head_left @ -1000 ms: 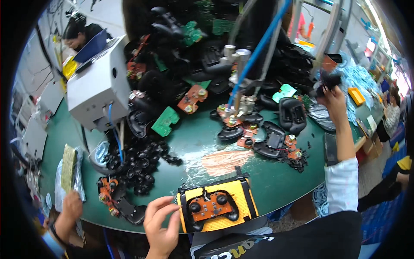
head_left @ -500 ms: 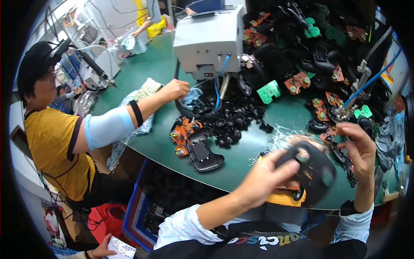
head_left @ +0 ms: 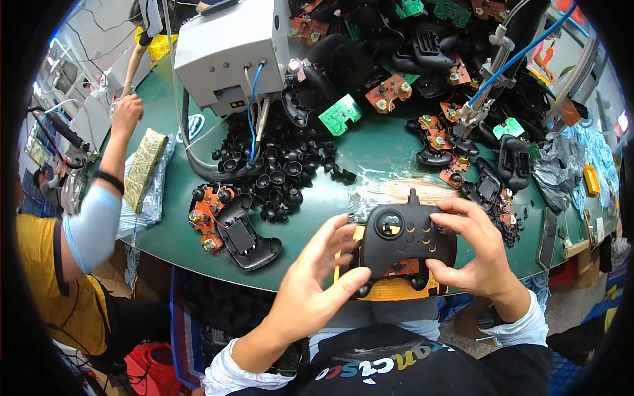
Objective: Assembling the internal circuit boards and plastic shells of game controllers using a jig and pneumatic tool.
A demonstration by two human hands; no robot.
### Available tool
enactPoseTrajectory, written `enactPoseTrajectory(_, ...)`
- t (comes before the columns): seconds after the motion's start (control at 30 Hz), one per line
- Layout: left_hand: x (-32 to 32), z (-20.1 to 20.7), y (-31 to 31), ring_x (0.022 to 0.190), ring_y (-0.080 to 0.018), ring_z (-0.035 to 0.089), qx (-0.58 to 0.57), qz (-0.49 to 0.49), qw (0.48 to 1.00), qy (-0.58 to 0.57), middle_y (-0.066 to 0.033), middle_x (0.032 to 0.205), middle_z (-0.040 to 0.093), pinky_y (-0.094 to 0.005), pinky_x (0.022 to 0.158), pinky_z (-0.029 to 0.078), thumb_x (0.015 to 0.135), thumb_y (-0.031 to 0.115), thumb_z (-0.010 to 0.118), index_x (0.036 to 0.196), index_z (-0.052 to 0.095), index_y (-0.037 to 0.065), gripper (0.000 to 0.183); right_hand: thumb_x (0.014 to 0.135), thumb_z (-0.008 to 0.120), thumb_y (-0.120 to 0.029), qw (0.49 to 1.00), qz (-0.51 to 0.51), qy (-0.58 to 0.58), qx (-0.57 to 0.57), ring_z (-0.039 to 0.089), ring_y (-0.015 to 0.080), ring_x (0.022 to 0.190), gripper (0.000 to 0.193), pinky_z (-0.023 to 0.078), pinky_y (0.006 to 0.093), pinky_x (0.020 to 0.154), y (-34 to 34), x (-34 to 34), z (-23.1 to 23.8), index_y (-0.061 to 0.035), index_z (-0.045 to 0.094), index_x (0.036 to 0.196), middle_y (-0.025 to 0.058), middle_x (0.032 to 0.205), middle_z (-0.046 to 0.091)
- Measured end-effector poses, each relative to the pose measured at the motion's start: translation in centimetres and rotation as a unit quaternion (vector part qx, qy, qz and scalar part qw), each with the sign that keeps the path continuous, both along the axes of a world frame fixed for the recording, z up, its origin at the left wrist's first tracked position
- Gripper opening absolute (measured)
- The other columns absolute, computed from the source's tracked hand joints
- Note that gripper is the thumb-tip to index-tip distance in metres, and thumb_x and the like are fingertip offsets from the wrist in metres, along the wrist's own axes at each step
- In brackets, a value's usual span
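Observation:
A black game controller shell [head_left: 404,241] sits on a yellow fixture [head_left: 396,290] at the near edge of the green table [head_left: 370,155]; an orange circuit board shows under its lower edge. My left hand [head_left: 317,280] grips the shell's left side, fingers spread around its handle. My right hand [head_left: 479,254] holds its right side, thumb on the lower face and fingers over the top edge.
A pile of small black thumbstick caps [head_left: 277,168] lies behind the fixture, and a black shell half with an orange board [head_left: 234,224] to the left. A grey machine box [head_left: 228,49] stands at the back. A hanging screwdriver [head_left: 475,99] is right. A co-worker's arm [head_left: 105,171] reaches in from the left.
The view has swung back toward the table's middle. The black shell, held up in my hands half a second ago, now rests on the yellow fixture with both hands on it.

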State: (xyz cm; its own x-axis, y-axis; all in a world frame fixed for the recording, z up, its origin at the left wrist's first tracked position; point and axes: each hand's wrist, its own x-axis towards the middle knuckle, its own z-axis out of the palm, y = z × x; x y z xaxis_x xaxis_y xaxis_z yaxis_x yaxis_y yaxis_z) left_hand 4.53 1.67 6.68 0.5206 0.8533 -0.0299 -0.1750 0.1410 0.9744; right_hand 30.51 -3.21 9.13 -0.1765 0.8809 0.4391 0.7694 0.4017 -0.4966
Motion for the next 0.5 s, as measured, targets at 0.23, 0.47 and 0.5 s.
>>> enactPoseTrajectory(0.23, 0.5, -2.0, -0.5, 0.125, -0.0289, 0.051, 0.238, 0.014, 0.929, 0.283, -0.0185, 0.136, 0.049, -0.0391, 0.101, 0.043, 0.077, 0.021, 0.082, 0.138, 0.047, 0.000, 0.074, 0.061, 0.082, -0.014, 0.998, 0.017, 0.016, -0.064, 0.060, 0.0337, 0.103, 0.058, 0.051, 0.0406, 0.087, -1.0, -0.8, -2.8, -0.0060, 0.063, 0.115, 0.0161, 0.119, 0.058)
enactPoseTrajectory(0.47, 0.7, -2.7, -0.1, 0.121, -0.0343, 0.052, 0.186, -0.004, 0.946, 0.264, -0.0188, 0.133, 0.051, -0.0413, 0.099, 0.045, 0.082, 0.017, 0.076, 0.137, 0.047, 0.001, 0.065, 0.063, 0.083, -0.015, 0.992, 0.020, 0.060, -0.112, 0.061, 0.0329, 0.105, 0.056, 0.051, 0.0393, 0.088, -0.7, -0.9, -4.7, -0.0053, 0.064, 0.115, 0.0162, 0.120, 0.058)
enactPoseTrajectory(0.5, 0.3, -2.7, 0.1, 0.118, -0.0327, 0.054, 0.130, 0.014, 0.966, 0.223, -0.0182, 0.132, 0.052, -0.0398, 0.096, 0.048, 0.084, 0.015, 0.075, 0.135, 0.049, 0.001, 0.059, 0.063, 0.083, -0.016, 0.983, 0.016, 0.115, -0.144, 0.062, 0.0323, 0.104, 0.055, 0.051, 0.0387, 0.088, -0.7, -0.5, -4.4, -0.0045, 0.064, 0.114, 0.0163, 0.120, 0.058)
